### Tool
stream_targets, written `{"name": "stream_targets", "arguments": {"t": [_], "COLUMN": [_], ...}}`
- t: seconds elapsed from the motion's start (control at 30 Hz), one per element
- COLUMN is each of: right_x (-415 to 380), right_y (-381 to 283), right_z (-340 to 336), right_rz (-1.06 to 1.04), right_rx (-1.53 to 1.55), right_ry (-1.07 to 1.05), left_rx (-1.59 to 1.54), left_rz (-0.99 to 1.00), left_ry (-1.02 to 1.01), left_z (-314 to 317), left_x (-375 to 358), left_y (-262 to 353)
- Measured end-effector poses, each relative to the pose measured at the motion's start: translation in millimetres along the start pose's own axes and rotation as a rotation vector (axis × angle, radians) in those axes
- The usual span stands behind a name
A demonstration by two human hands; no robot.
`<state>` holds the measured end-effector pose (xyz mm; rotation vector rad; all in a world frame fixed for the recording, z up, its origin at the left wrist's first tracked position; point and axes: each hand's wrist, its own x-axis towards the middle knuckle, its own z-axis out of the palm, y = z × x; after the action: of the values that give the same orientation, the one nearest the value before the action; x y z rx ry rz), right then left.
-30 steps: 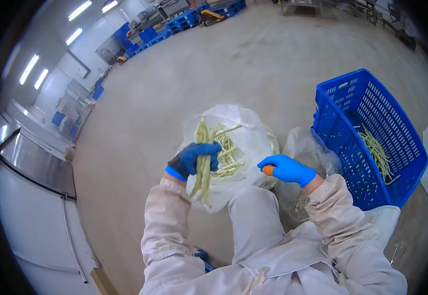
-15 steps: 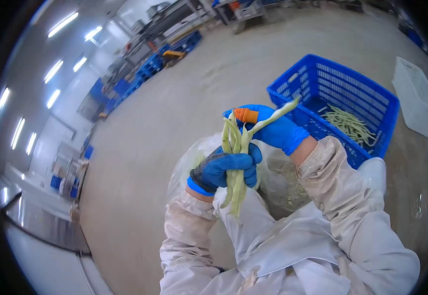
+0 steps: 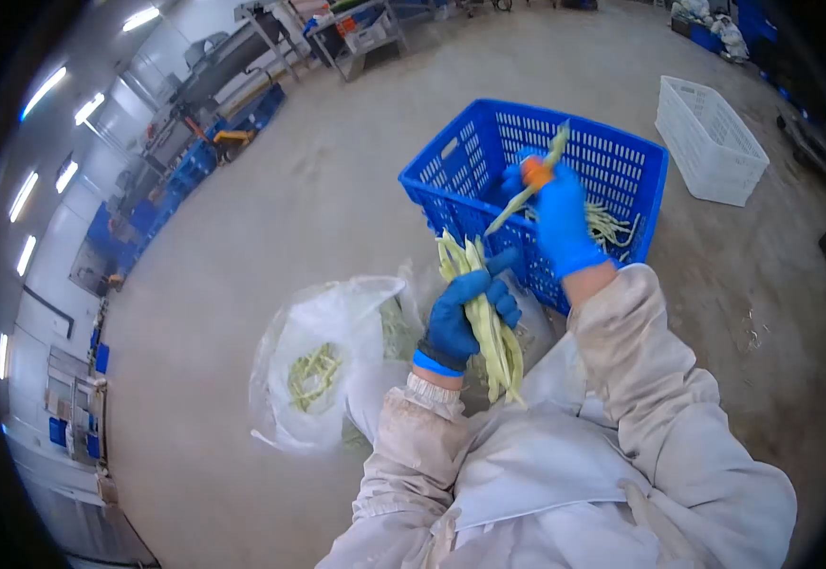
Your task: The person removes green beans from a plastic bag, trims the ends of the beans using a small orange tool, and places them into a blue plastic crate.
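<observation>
My left hand (image 3: 470,311), in a blue glove, is closed around a bunch of long pale green beans (image 3: 496,353) that stick out above and below the fist. My right hand (image 3: 559,213), also blue-gloved with an orange cover (image 3: 536,173) on a fingertip, pinches a single green bean (image 3: 512,209) slanting from upper right to lower left. It is over the near side of the blue crate (image 3: 432,194). Inside the crate lie more green beans (image 3: 606,226), partly hidden behind my right hand.
A clear plastic bag (image 3: 285,327) holding green beans (image 3: 314,376) stands on the floor at my left. Beyond the blue crate is a white crate (image 3: 714,142). Work tables (image 3: 361,43) and blue pallets (image 3: 194,166) line the far left side.
My right hand has moved away from the bunch toward the blue crate, taking one bean along. My left hand keeps the bunch. The view has turned right, and the bag now shows more.
</observation>
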<state>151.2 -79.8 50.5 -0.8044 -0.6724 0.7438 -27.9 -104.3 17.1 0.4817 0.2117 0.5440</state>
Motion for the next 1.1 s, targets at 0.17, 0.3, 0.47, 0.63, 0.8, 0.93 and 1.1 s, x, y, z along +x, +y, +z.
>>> {"name": "stream_targets", "arguments": {"t": [0.17, 0.3, 0.47, 0.63, 0.8, 0.93, 1.1], "right_x": [-11.2, -85.3, -117.2, -122.6, -117.1, -98.6, -111.2], "right_y": [30.7, 77.9, 123.3, 122.9, 116.3, 79.5, 87.9], "right_z": [-50.8, -44.9, -46.0, -49.6, -55.5, -51.1, -49.8], "right_rz": [0.365, 0.937, 0.708, 0.847, 0.613, 0.345, -0.075], "right_rx": [-0.283, -0.053, -0.405, -0.496, -0.522, -0.796, -1.107], "right_ry": [-0.422, -0.509, -0.558, -0.538, -0.388, -0.499, -0.580], "left_rx": [-0.148, -0.001, 0.486, 0.048, 0.002, 0.148, 0.294], "left_rz": [0.298, 0.327, 0.492, 0.282, 0.321, 0.393, 0.391], "left_ry": [0.212, 0.441, 0.495, 0.442, 0.387, 0.586, 0.471], "left_z": [-52.0, -71.0, -121.1, -129.6, -142.3, -120.6, -103.1], "left_x": [4.2, 6.6, 3.3, -15.9, -18.0, -29.1, -20.9], "left_y": [15.2, 7.3, -36.6, -43.3, -41.5, -36.9, -55.4]}}
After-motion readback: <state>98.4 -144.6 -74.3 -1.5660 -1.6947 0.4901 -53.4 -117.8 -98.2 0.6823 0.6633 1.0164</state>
